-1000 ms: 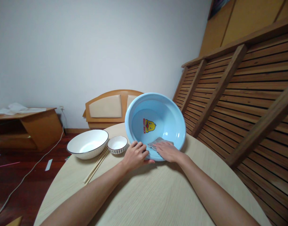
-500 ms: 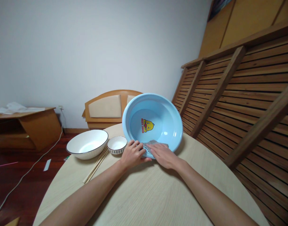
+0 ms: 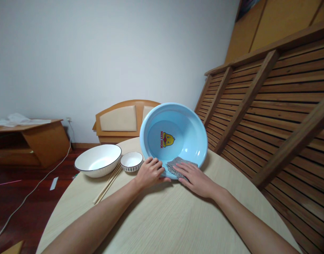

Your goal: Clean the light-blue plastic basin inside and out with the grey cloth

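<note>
A light blue plastic basin [image 3: 185, 128] with a yellow duck print is tilted up on the round table [image 3: 162, 218], its inside facing me. My left hand [image 3: 150, 173] grips the near rim, fingers curled over the edge and thumb below. A grey cloth [image 3: 177, 164] lies over the near rim further right. My right hand [image 3: 195, 178] presses the cloth against the basin with its fingers stretched forward; part of the cloth is hidden under the palm. Left of the basin stands a small white bowl [image 3: 131, 160] with a dark striped outside.
A large white bowl [image 3: 98, 160] with a dark rim stands on the table's left side. Several wooden chopsticks [image 3: 107, 185] lie beside it. A slatted wooden frame [image 3: 262, 116] leans close on the right. A white cable [image 3: 37, 185] runs across the floor.
My right hand has slid right along the basin's near rim with the cloth, and more of the cloth shows. The left hand keeps its grip. The basin appears slightly further right.
</note>
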`<state>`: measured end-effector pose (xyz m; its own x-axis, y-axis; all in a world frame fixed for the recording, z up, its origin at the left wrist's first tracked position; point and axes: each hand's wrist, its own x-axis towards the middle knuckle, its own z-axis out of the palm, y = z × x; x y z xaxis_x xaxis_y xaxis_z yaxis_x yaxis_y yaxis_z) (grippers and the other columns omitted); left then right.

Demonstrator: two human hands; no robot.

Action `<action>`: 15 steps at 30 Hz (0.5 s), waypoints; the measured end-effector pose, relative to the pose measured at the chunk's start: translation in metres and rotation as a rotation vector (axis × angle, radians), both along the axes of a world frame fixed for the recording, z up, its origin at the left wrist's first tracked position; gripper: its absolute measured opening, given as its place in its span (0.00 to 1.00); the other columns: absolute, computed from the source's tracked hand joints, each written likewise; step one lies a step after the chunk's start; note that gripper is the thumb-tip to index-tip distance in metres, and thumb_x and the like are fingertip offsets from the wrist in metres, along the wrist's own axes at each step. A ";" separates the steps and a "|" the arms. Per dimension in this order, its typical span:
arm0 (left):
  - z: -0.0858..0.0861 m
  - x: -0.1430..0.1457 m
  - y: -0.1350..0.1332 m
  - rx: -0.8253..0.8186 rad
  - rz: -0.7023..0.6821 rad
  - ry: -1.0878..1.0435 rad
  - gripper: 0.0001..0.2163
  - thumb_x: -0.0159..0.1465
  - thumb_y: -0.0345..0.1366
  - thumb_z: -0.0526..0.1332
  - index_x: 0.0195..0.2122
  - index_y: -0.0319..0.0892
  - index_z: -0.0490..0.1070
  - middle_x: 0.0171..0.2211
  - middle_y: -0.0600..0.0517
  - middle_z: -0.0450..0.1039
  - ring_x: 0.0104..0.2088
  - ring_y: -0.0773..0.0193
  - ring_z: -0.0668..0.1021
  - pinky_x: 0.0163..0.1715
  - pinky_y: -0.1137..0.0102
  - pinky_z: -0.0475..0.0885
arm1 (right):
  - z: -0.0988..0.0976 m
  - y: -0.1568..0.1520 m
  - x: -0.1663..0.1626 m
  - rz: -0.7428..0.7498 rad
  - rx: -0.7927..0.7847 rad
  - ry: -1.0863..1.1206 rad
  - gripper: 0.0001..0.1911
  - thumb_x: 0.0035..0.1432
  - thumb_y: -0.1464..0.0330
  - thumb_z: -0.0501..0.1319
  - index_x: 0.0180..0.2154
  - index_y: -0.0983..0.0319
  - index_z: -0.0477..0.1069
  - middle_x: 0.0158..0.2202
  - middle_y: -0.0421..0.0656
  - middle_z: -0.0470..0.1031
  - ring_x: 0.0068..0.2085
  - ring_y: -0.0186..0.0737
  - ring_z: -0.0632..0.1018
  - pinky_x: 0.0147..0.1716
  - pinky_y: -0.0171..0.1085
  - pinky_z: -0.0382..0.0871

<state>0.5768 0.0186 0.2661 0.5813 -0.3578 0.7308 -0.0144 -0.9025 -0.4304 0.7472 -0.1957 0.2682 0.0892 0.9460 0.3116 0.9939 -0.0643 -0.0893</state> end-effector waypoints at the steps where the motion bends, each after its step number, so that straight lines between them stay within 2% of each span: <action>1: 0.000 0.000 0.000 -0.009 0.007 0.001 0.25 0.68 0.61 0.59 0.28 0.43 0.73 0.28 0.51 0.72 0.34 0.59 0.71 0.39 0.62 0.59 | 0.001 -0.002 0.002 -0.004 0.012 -0.020 0.26 0.72 0.59 0.56 0.69 0.53 0.62 0.68 0.46 0.67 0.68 0.52 0.65 0.66 0.59 0.57; 6: -0.001 -0.002 0.003 -0.038 0.021 -0.001 0.22 0.68 0.58 0.61 0.30 0.44 0.75 0.29 0.51 0.72 0.35 0.59 0.71 0.40 0.61 0.59 | 0.001 -0.006 -0.004 -0.030 0.060 -0.063 0.25 0.70 0.62 0.58 0.66 0.55 0.66 0.65 0.48 0.70 0.66 0.54 0.68 0.64 0.61 0.60; 12: -0.004 -0.004 0.006 -0.057 0.008 0.027 0.20 0.67 0.57 0.63 0.31 0.44 0.76 0.30 0.50 0.74 0.36 0.58 0.73 0.40 0.61 0.60 | 0.001 -0.001 -0.026 -0.017 0.091 0.053 0.23 0.75 0.63 0.49 0.66 0.56 0.66 0.65 0.48 0.70 0.65 0.49 0.70 0.63 0.57 0.63; 15: -0.004 -0.004 0.006 -0.051 0.013 0.029 0.20 0.67 0.57 0.62 0.32 0.44 0.77 0.30 0.51 0.74 0.35 0.59 0.72 0.40 0.61 0.60 | 0.003 0.000 -0.025 0.012 0.094 0.029 0.23 0.74 0.64 0.51 0.66 0.57 0.66 0.64 0.48 0.71 0.63 0.49 0.71 0.62 0.55 0.65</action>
<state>0.5728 0.0250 0.2625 0.6072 -0.3131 0.7303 -0.0144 -0.9233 -0.3838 0.7220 -0.1962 0.2708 0.0883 0.9139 0.3962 0.9914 -0.0422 -0.1235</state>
